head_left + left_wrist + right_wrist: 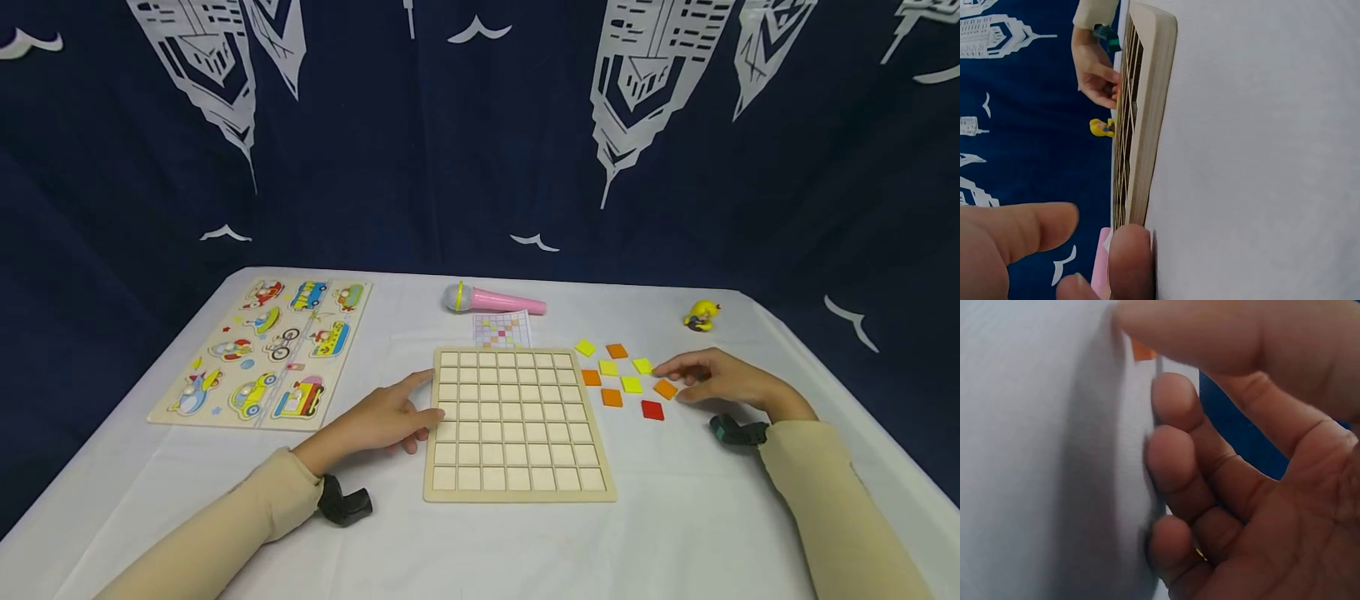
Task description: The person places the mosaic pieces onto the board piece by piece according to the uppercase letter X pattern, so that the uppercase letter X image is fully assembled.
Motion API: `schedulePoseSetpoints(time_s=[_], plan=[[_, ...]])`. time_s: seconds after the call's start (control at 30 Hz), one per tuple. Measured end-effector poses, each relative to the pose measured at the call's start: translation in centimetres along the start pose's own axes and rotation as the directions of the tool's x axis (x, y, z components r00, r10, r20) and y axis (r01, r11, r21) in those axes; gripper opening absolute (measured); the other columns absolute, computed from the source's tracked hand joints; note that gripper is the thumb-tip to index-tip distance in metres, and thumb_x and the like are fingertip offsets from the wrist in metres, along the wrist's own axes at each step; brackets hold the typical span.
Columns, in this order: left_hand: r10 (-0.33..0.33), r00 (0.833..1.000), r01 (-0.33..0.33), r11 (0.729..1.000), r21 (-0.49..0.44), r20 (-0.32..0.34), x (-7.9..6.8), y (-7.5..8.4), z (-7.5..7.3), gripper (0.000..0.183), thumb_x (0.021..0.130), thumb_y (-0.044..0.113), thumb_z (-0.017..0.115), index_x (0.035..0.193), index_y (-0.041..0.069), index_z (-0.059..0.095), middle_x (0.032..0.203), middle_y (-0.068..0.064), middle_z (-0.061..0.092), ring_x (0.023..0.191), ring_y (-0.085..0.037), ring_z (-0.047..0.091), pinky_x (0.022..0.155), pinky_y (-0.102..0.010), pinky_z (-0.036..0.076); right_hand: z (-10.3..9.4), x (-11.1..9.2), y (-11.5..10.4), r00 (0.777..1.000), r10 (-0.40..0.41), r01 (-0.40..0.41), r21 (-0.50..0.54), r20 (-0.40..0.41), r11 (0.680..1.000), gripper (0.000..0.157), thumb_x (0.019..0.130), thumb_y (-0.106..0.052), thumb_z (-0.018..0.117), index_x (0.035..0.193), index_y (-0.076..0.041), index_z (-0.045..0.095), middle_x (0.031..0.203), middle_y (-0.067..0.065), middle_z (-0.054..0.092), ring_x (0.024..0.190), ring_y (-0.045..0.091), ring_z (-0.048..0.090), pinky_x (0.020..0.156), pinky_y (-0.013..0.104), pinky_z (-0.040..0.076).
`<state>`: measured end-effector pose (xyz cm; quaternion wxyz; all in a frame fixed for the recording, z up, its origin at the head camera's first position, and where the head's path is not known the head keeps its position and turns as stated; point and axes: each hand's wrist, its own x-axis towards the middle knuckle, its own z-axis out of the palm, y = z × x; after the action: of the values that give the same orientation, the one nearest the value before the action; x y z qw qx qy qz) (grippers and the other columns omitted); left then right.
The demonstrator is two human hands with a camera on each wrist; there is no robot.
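Observation:
A pale wooden grid board (pixel 521 497) lies flat on the table, its square cells holding no coloured tiles. At its left edge rests my left hand (pixel 382 417), index finger and thumb extended onto the frame. The left wrist view shows its fingertips (pixel 1132 250) right at the end of the board's side (pixel 1155 106). My right hand (pixel 723 382) is low over the table, right of the loose tiles. Its index fingertip is close to a yellow tile (pixel 642 366), and an orange tile (pixel 665 389) lies by its thumb. In the right wrist view, the fingers (pixel 1171 456) are loosely bent with nothing between them.
Several yellow and orange tiles (pixel 612 398) and a red tile (pixel 652 410) lie right of the board. Behind it are a pattern card (pixel 501 330) and a pink toy microphone (pixel 498 300). A picture puzzle (pixel 258 354) lies left; a yellow duck figure (pixel 701 316) stands back right.

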<state>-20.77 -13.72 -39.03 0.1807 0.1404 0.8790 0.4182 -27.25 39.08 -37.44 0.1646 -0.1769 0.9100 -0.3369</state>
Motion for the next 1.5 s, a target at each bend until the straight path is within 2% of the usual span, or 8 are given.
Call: schedulePoseSetpoints(time_s=[0.1,0.23,0.47,0.7,1.03,1.23,1.5], plan=[[0.001,1.000,-0.002,1.000,0.012,0.027,0.2,-0.2,0.0,0.089,0.099,0.029,0.078,0.169,0.004,0.030,0.075,-0.002,0.070,0.061,-0.015,0.065,0.057,-0.030,0.049,0.0,0.2,0.0,0.999,0.033,-0.033,0.003,0.003,0.999,0.049,0.090,0.002,0.080,0.135,0.014,0.066,0.121,0.018,0.070,0.091,0.013,0.052,0.077,0.024,0.048],[0.012,0.999,-0.012,1.000,-0.014,0.053,0.2,-0.5,-0.2,0.096,0.093,0.021,0.085,0.169,0.003,0.030,0.074,-0.005,0.070,0.057,-0.014,0.062,0.057,-0.028,0.048,0.0,0.2,0.0,0.999,0.045,-0.045,0.009,0.000,0.999,0.045,0.090,0.001,0.080,0.132,0.013,0.067,0.106,0.006,0.064,0.085,0.016,0.049,0.072,0.026,0.043],[0.036,0.998,-0.033,0.998,-0.062,0.048,0.2,-1.0,0.0,0.096,0.090,0.015,0.086,0.169,0.004,0.032,0.073,-0.005,0.070,0.057,-0.013,0.064,0.056,-0.028,0.050,0.2,0.1,0.2,0.999,0.045,-0.045,-0.018,-0.021,0.999,0.042,0.089,-0.002,0.082,0.127,0.012,0.070,0.098,0.003,0.062,0.082,0.014,0.049,0.071,0.026,0.043],[0.041,0.999,-0.040,0.998,-0.056,0.022,0.2,-1.0,0.2,0.095,0.089,0.014,0.086,0.168,0.004,0.034,0.072,-0.005,0.069,0.056,-0.014,0.065,0.054,-0.027,0.050,0.4,0.1,-0.5,0.997,0.042,-0.044,-0.034,-0.061,0.998,0.038,0.090,-0.008,0.085,0.123,0.008,0.074,0.100,0.004,0.070,0.084,0.014,0.055,0.075,0.025,0.048],[0.035,0.999,-0.034,0.997,-0.072,0.016,0.1,-1.0,0.3,0.095,0.089,0.014,0.086,0.168,0.004,0.035,0.072,-0.005,0.069,0.055,-0.014,0.065,0.052,-0.027,0.050,1.3,0.9,-1.5,0.994,0.011,-0.017,-0.054,-0.105,0.998,0.036,0.090,-0.009,0.087,0.120,0.005,0.074,0.103,0.005,0.072,0.084,0.016,0.058,0.076,0.024,0.051],[0.032,0.999,-0.031,0.997,-0.076,0.012,0.1,-1.0,0.2,0.095,0.089,0.014,0.087,0.168,0.004,0.036,0.073,-0.005,0.069,0.056,-0.014,0.066,0.052,-0.027,0.050,2.2,1.3,-2.4,0.989,-0.055,0.053,-0.019,-0.139,0.998,0.033,0.087,-0.007,0.088,0.115,0.004,0.076,0.095,0.004,0.070,0.080,0.015,0.057,0.072,0.024,0.050],[0.047,0.999,-0.046,0.995,-0.094,0.015,0.1,-1.1,0.2,0.095,0.088,0.014,0.087,0.167,0.004,0.036,0.072,-0.005,0.069,0.055,-0.012,0.064,0.052,-0.026,0.048,3.0,1.4,-3.7,0.977,-0.112,0.114,-0.001,-0.183,0.993,0.027,0.088,-0.003,0.087,0.113,0.004,0.076,0.099,0.006,0.073,0.079,0.015,0.056,0.073,0.024,0.050]])
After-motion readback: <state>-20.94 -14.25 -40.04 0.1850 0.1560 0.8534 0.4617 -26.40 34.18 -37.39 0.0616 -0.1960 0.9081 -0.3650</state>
